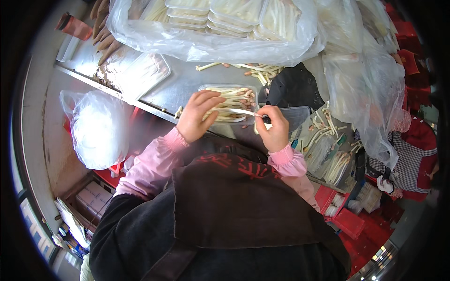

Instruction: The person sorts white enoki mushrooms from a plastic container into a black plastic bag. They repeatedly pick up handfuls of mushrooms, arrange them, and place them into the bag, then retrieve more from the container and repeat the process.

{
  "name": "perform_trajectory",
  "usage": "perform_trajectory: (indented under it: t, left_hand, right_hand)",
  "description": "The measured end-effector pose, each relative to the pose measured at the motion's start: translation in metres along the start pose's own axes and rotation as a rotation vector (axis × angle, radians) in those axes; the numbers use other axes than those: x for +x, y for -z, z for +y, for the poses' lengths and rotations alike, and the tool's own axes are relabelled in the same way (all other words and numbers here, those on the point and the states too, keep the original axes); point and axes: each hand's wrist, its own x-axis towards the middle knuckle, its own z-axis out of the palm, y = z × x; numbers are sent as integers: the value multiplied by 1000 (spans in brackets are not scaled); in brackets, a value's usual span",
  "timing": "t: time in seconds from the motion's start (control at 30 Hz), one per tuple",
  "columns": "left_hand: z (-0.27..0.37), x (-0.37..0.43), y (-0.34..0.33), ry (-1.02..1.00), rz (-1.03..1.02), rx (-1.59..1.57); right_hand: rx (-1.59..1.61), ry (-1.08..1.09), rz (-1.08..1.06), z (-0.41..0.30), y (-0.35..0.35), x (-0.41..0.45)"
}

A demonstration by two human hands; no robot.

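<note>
A clear plastic tray [257,92] lies on the metal table before me, filled with pale, slender vegetable stalks [228,95] that have pinkish tips. My left hand [200,114] rests over the tray's left side, fingers spread; whether it grips the stalks beneath is hidden. Thumb and forefinger of my right hand [272,127] pinch the tip end of one white stalk [235,111] that reaches across the tray toward my left hand. Close to the right hand, partly behind it, lies a second clear tray [299,116]. More stalks [265,72] are heaped beyond the filled tray.
Stacked filled trays [235,15] stand in a large plastic bag [211,49] at the back. A black sheet [297,86] lies right of the tray. Left are a filled tray [146,75], brown roots [110,47] and a red bottle [75,27]. Another person [409,158] is at the right.
</note>
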Motion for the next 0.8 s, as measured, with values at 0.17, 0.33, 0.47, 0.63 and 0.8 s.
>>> perform_trajectory:
  t: [0.17,0.33,0.47,0.63,0.8]
  left_hand:
    - [19,8,-5,150,-249,-184]
    - [45,8,-1,360,-251,-574]
    - [59,9,1,355,-240,-582]
    - [57,3,-5,284,-156,-480]
    - [65,7,3,384,-274,-599]
  right_hand:
    - [478,-146,52,1,12,0]
    - [1014,-387,13,-10,20,6]
    - [1004,-447,-89,-38,-1,1]
    - [993,-337,-123,-37,-6,0]
    - [1071,-494,-154,-35,2,1]
